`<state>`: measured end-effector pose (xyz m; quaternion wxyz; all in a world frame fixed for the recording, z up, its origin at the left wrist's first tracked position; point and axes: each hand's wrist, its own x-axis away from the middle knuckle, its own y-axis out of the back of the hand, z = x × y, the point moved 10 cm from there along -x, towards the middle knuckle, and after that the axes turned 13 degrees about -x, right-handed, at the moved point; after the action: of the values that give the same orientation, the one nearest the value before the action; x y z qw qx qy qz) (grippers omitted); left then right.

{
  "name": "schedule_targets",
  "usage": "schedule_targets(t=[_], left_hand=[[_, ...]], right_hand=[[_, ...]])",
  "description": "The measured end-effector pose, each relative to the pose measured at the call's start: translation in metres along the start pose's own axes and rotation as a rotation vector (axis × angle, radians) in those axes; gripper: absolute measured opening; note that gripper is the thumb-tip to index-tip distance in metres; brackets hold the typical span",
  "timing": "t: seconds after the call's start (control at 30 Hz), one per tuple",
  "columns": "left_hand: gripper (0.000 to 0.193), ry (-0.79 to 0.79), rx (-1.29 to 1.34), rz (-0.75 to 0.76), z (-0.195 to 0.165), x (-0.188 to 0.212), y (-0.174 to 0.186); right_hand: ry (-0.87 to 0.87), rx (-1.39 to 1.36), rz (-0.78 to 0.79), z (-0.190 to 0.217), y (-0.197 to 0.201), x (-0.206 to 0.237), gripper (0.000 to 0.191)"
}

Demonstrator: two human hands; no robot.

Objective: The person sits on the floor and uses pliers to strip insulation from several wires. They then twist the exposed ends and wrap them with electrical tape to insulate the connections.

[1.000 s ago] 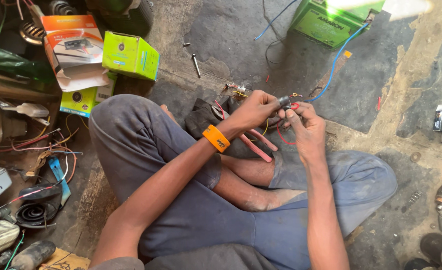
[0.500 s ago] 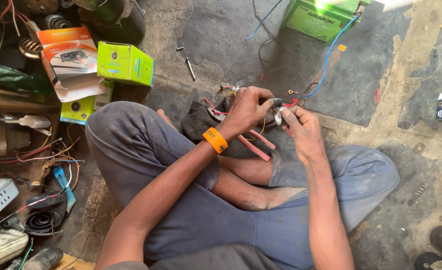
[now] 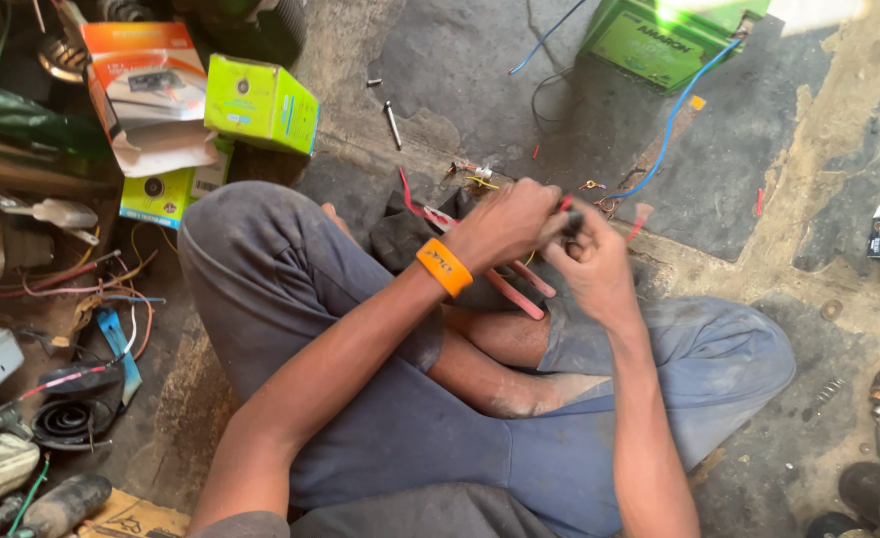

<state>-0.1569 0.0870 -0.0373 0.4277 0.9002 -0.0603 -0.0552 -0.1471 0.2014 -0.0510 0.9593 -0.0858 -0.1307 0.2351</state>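
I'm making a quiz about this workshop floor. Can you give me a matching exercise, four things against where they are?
Things:
1. wristband
2. green box
3. green battery
4. blue wire

Places:
A. top of the picture, right of centre, on the grey floor
B. running from the battery down towards the hands
C. on the left wrist
D. upper left, beside an orange and white carton

Pairs: 1-C, 2-D, 3-A, 4-B
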Motion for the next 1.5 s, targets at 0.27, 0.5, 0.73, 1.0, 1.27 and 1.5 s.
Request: schedule_targets(t=[0.27, 0.5, 0.73, 1.0, 1.27, 1.5], left_hand=[[0.031, -0.104, -0.086, 0.015, 0.005, -0.004, -0.009], [0.026, 0.004, 0.091, -0.123, 0.007, -0.001, 0.001], [0.039, -0.012, 0.074, -0.350, 0.029, -0.016, 0.034], [0.048, 0.336, 0.625, -0.109, 0.090, -0.023, -0.009], [0.033, 0.300, 0.975, 0.224, 0.055, -0.019, -0.051], [0.039, 0.302, 0.950, 0.275, 0.045, -0.015, -0.055]], right_hand=[[-0.224, 0.211, 0.041, -0.036, 0.014, -0.002, 0.018], [0.244, 0.649, 0.109, 0.014, -0.013, -0.001, 0.030], [0.224, 0.373, 0.936, 0.111, -0.207, 0.161, 0.027], [-0.033, 1.152, -0.428, 0.099, 0.109, 0.000, 0.044], [0.154, 1.266, -0.341, 0.055, 0.111, -0.010, 0.062], [0.108, -0.113, 0.046, 0.018, 0.013, -0.010, 0.047]])
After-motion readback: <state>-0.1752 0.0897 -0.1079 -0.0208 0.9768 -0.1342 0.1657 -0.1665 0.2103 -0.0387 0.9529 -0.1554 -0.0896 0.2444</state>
